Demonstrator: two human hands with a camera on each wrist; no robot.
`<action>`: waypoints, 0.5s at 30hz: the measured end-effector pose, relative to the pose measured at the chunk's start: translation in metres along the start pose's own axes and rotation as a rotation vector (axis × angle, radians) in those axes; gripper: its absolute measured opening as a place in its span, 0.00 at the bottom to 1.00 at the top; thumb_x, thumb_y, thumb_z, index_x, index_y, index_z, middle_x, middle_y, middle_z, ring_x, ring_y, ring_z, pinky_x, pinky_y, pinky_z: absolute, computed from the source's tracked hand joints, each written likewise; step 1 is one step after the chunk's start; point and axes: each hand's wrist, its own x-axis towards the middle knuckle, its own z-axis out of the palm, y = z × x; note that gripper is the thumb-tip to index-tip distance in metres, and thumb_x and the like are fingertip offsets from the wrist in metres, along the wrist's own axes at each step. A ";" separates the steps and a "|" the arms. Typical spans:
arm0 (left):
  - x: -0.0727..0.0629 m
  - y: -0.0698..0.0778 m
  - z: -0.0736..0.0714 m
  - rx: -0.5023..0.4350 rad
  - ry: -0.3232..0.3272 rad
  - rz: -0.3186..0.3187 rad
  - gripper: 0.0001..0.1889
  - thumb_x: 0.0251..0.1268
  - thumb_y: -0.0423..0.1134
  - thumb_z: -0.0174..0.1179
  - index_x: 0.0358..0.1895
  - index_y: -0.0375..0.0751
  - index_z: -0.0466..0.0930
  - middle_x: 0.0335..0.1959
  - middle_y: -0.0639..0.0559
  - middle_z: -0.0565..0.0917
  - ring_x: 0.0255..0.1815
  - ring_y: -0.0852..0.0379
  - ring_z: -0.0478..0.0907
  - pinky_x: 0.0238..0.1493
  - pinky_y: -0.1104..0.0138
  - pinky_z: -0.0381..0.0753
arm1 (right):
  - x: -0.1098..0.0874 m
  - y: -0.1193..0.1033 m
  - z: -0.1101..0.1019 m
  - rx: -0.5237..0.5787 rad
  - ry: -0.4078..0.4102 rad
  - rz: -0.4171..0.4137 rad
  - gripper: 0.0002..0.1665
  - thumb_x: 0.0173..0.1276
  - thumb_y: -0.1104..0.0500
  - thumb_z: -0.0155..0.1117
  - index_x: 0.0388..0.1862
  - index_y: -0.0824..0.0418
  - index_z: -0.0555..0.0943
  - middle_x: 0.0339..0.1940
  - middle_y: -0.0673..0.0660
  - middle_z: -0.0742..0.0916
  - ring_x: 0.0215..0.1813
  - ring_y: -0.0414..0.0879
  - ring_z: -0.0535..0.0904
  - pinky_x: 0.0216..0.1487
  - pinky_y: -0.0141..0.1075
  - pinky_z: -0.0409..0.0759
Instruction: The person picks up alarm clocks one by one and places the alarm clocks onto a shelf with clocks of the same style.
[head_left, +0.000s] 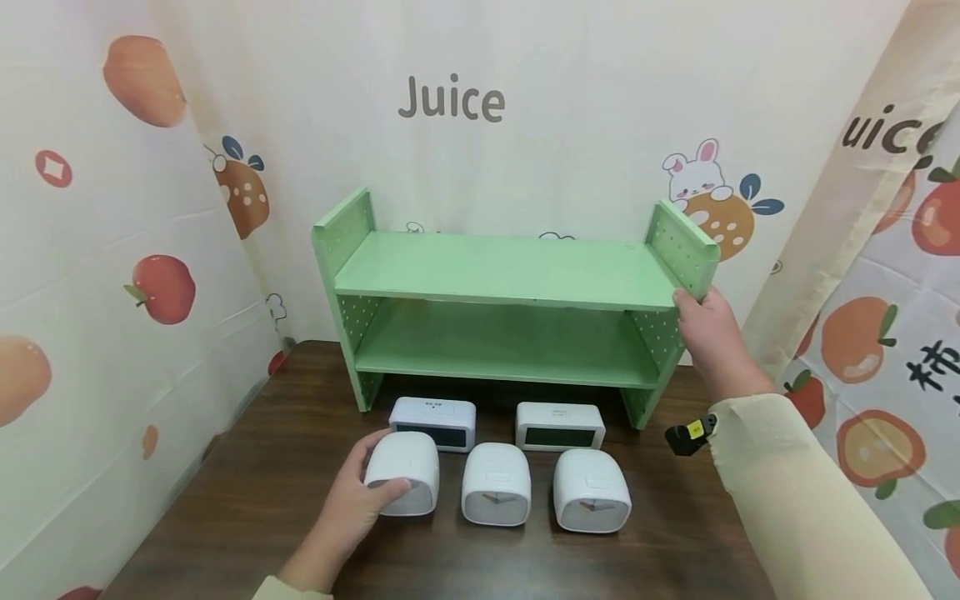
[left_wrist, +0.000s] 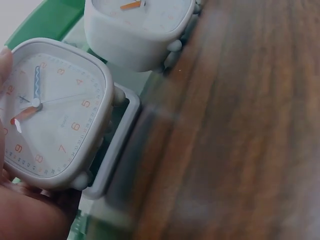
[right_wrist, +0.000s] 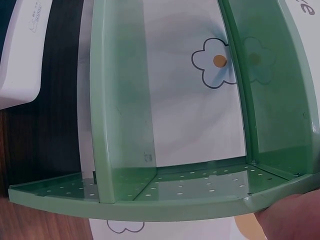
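With its thumb across the front and fingers round the side, my left hand (head_left: 356,492) grips a small white alarm clock (head_left: 408,462), the leftmost of three alike. In the left wrist view this clock's dial (left_wrist: 55,125) shows orange numerals, a blue hand and an orange hand, and its little feet stick out. My right hand (head_left: 712,333) holds the right side panel of a green two-tier shelf (head_left: 495,267), thumb on the panel's front edge. The right wrist view shows the perforated side panel (right_wrist: 200,182) with the right hand at its edge.
A middle alarm clock (head_left: 497,483) and a right alarm clock (head_left: 592,490) stand beside the held one on the dark wooden table (head_left: 225,500). Two white digital clocks, one left (head_left: 432,412) and one right (head_left: 560,417), sit behind them, before the shelf. Fruit-print curtains surround the table.
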 end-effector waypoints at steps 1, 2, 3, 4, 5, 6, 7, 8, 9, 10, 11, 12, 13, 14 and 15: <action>0.000 0.003 0.000 0.000 -0.001 0.004 0.46 0.56 0.45 0.79 0.76 0.50 0.62 0.74 0.38 0.66 0.68 0.37 0.66 0.66 0.39 0.68 | 0.000 0.000 0.000 -0.001 -0.002 0.001 0.36 0.86 0.43 0.34 0.86 0.55 0.50 0.79 0.63 0.67 0.76 0.60 0.64 0.74 0.59 0.64; 0.001 0.005 -0.001 0.000 -0.002 0.013 0.45 0.57 0.44 0.79 0.76 0.49 0.62 0.74 0.38 0.66 0.67 0.37 0.67 0.66 0.40 0.69 | 0.000 0.000 0.000 -0.001 -0.004 0.003 0.36 0.86 0.43 0.34 0.86 0.56 0.50 0.79 0.63 0.67 0.76 0.60 0.64 0.74 0.59 0.63; 0.001 0.008 -0.001 0.003 -0.004 0.019 0.45 0.57 0.43 0.78 0.76 0.49 0.62 0.73 0.38 0.67 0.67 0.38 0.67 0.66 0.41 0.69 | 0.000 0.000 0.000 -0.003 -0.003 0.006 0.36 0.86 0.43 0.34 0.86 0.56 0.50 0.79 0.63 0.67 0.76 0.60 0.63 0.74 0.59 0.63; 0.002 0.011 -0.001 0.007 -0.005 0.028 0.45 0.57 0.42 0.78 0.76 0.49 0.62 0.73 0.38 0.67 0.67 0.38 0.68 0.65 0.41 0.69 | 0.000 -0.001 0.000 -0.007 -0.001 0.008 0.36 0.86 0.43 0.34 0.86 0.56 0.50 0.79 0.64 0.66 0.77 0.60 0.63 0.75 0.60 0.62; 0.002 0.015 -0.002 0.015 -0.008 0.042 0.45 0.57 0.41 0.78 0.76 0.48 0.62 0.72 0.38 0.68 0.66 0.38 0.68 0.65 0.42 0.70 | 0.000 -0.001 0.000 -0.008 0.000 0.011 0.36 0.86 0.44 0.34 0.86 0.57 0.50 0.79 0.64 0.66 0.77 0.60 0.62 0.75 0.60 0.61; 0.003 0.018 -0.003 0.020 -0.014 0.057 0.44 0.58 0.41 0.78 0.76 0.48 0.62 0.72 0.38 0.68 0.66 0.38 0.69 0.64 0.43 0.71 | 0.000 -0.001 0.000 -0.007 0.002 0.011 0.36 0.86 0.44 0.34 0.86 0.57 0.50 0.79 0.64 0.66 0.77 0.61 0.62 0.75 0.60 0.61; 0.004 0.022 -0.004 0.027 -0.021 0.071 0.44 0.58 0.41 0.78 0.76 0.48 0.63 0.71 0.38 0.69 0.65 0.39 0.69 0.64 0.44 0.71 | 0.000 -0.001 0.000 -0.005 0.004 0.010 0.36 0.86 0.44 0.34 0.86 0.57 0.50 0.79 0.64 0.66 0.77 0.61 0.61 0.75 0.60 0.60; 0.005 0.026 -0.005 0.037 -0.029 0.092 0.44 0.58 0.41 0.77 0.76 0.47 0.62 0.70 0.38 0.69 0.65 0.39 0.69 0.63 0.44 0.72 | 0.000 -0.001 0.000 -0.005 0.005 0.010 0.36 0.86 0.44 0.34 0.86 0.57 0.50 0.80 0.64 0.66 0.78 0.61 0.61 0.76 0.60 0.59; 0.006 0.030 -0.006 0.049 -0.037 0.106 0.44 0.58 0.41 0.77 0.76 0.47 0.63 0.70 0.39 0.70 0.65 0.39 0.69 0.63 0.45 0.72 | 0.000 -0.001 0.000 -0.005 0.007 0.009 0.36 0.86 0.44 0.34 0.86 0.57 0.50 0.80 0.64 0.66 0.78 0.61 0.61 0.76 0.60 0.59; 0.007 0.034 -0.007 0.060 -0.046 0.124 0.44 0.58 0.41 0.78 0.76 0.47 0.63 0.69 0.39 0.70 0.64 0.40 0.69 0.62 0.45 0.72 | 0.000 -0.001 0.001 -0.001 0.008 0.008 0.36 0.86 0.44 0.35 0.86 0.57 0.50 0.80 0.64 0.66 0.78 0.61 0.61 0.76 0.60 0.59; 0.008 0.039 -0.009 0.072 -0.056 0.139 0.44 0.58 0.42 0.78 0.76 0.47 0.63 0.69 0.40 0.71 0.64 0.40 0.69 0.62 0.45 0.73 | 0.001 -0.001 0.001 0.001 0.009 0.007 0.36 0.86 0.45 0.35 0.86 0.57 0.51 0.80 0.65 0.66 0.78 0.61 0.61 0.76 0.60 0.59; 0.009 0.044 -0.010 0.082 -0.066 0.147 0.44 0.57 0.42 0.78 0.76 0.48 0.63 0.69 0.40 0.71 0.64 0.40 0.69 0.62 0.45 0.73 | 0.001 -0.001 0.001 0.002 0.009 0.007 0.36 0.86 0.45 0.35 0.86 0.57 0.51 0.80 0.65 0.66 0.78 0.61 0.61 0.76 0.60 0.60; 0.010 0.050 -0.011 0.096 -0.075 0.153 0.44 0.58 0.43 0.78 0.76 0.49 0.63 0.69 0.41 0.71 0.64 0.40 0.69 0.61 0.45 0.74 | 0.001 -0.002 0.001 0.002 0.008 0.007 0.36 0.86 0.45 0.34 0.86 0.57 0.50 0.80 0.65 0.65 0.78 0.61 0.61 0.76 0.60 0.60; 0.011 0.055 -0.013 0.108 -0.084 0.159 0.44 0.58 0.44 0.78 0.76 0.50 0.62 0.69 0.42 0.71 0.64 0.41 0.69 0.61 0.45 0.74 | 0.001 -0.002 0.001 0.004 0.007 0.007 0.36 0.86 0.46 0.34 0.86 0.57 0.50 0.80 0.65 0.65 0.78 0.61 0.61 0.76 0.60 0.59; 0.012 0.061 -0.014 0.115 -0.094 0.165 0.44 0.58 0.44 0.78 0.76 0.50 0.62 0.69 0.42 0.70 0.64 0.41 0.69 0.61 0.45 0.75 | 0.002 -0.002 0.001 0.007 0.006 0.007 0.35 0.86 0.46 0.34 0.86 0.57 0.50 0.80 0.65 0.65 0.78 0.61 0.61 0.75 0.60 0.60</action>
